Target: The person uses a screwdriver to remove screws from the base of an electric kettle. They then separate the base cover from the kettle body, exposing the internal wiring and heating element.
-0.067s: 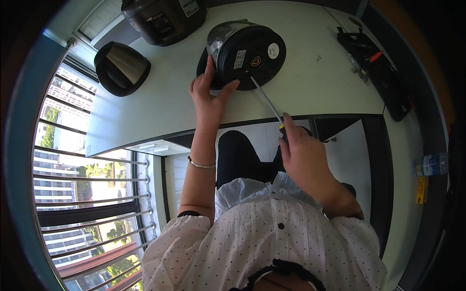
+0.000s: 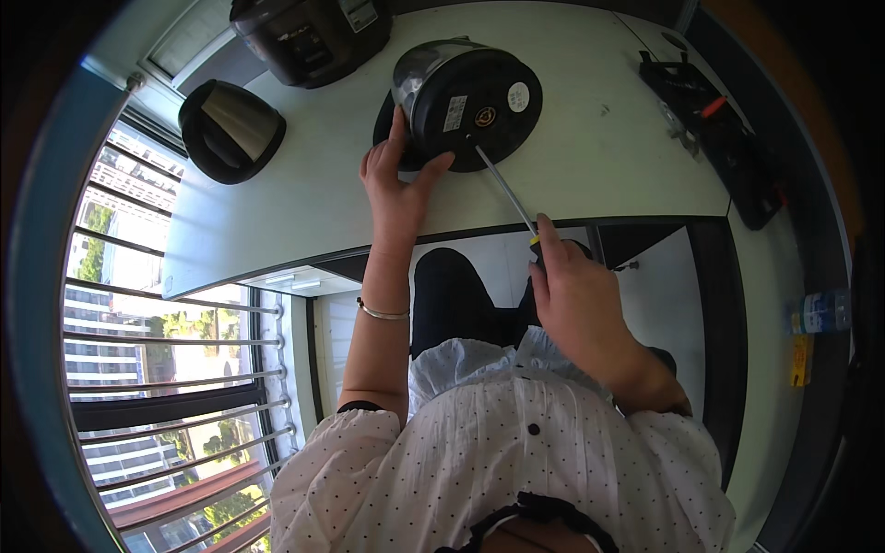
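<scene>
An electric kettle [image 2: 502,78] with a shiny metal side lies tipped over on the table, its round black underside turned toward me. Two labels and a central copper-coloured connector show on that underside. My left hand [image 2: 398,180] steadies the kettle at its left edge, thumb on the rim of the base and index finger along the side. In my right hand [image 2: 576,290] is a screwdriver [image 2: 504,186] with a long metal shaft and a dark, yellow-collared handle. Its tip meets the underside below the connector, at what looks like a screw hole.
Another metal-and-black kettle [image 2: 230,131] is at the left of the pale table [image 2: 318,184]. A dark rice cooker [image 2: 313,37] stands behind it. On the right lies a black tool case [image 2: 710,134] with tools. A plastic bottle [image 2: 823,311] and a barred window [image 2: 166,341] flank me.
</scene>
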{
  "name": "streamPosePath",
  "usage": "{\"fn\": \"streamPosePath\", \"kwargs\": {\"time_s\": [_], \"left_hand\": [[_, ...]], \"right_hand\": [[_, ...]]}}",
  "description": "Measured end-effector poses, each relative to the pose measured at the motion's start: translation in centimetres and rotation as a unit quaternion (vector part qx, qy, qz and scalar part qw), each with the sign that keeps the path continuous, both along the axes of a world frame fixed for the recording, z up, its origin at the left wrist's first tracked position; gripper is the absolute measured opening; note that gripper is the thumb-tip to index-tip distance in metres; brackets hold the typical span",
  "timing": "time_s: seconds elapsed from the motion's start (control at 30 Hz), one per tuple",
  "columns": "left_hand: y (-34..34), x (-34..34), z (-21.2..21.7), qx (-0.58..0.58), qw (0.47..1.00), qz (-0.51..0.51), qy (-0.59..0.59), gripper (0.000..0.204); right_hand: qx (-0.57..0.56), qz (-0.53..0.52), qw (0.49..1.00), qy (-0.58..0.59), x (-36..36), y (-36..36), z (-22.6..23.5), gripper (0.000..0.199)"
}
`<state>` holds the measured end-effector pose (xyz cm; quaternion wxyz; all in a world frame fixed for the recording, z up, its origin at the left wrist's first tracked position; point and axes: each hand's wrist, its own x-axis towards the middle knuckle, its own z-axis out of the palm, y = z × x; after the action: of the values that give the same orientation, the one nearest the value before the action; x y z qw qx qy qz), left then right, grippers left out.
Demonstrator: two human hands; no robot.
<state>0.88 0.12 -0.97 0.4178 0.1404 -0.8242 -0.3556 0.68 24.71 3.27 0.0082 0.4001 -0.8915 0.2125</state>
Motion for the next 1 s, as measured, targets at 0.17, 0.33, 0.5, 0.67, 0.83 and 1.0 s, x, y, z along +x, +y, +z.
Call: {"fn": "streamPosePath", "kwargs": {"time_s": [0.17, 0.33, 0.5, 0.67, 0.83, 1.0], "left_hand": [[0.5, 0.4, 0.3, -0.018, 1.0, 0.018, -0.007, 0.075], [0.4, 0.3, 0.1, -0.022, 1.0, 0.011, 0.005, 0.076], [0.1, 0.1, 0.2, -0.022, 1.0, 0.004, 0.014, 0.075], [-0.2, 0.1, 0.5, -0.014, 1.0, -0.008, 0.014, 0.074], [-0.3, 0.2, 0.5, -0.013, 1.0, -0.007, 0.009, 0.074], [-0.1, 0.3, 0.5, -0.014, 1.0, -0.008, 0.005, 0.074]], "right_hand": [[-0.248, 0.025, 0.873, -0.419, -1.7, 0.5, 0.4, 0.049], [-0.392, 0.025, 0.579, -0.715, -3.1, 1.1, 1.0, 0.044], [-0.395, 0.029, 0.608, -0.688, -3.2, 0.7, 0.5, 0.041], [-0.316, 0.065, 0.806, -0.497, -3.2, 0.4, -0.1, 0.043], [-0.136, 0.087, 0.987, 0.001, -2.0, 0.1, 0.5, 0.043], [0.02, 0.053, 0.983, 0.172, -0.1, -0.5, 0.9, 0.053]]}}
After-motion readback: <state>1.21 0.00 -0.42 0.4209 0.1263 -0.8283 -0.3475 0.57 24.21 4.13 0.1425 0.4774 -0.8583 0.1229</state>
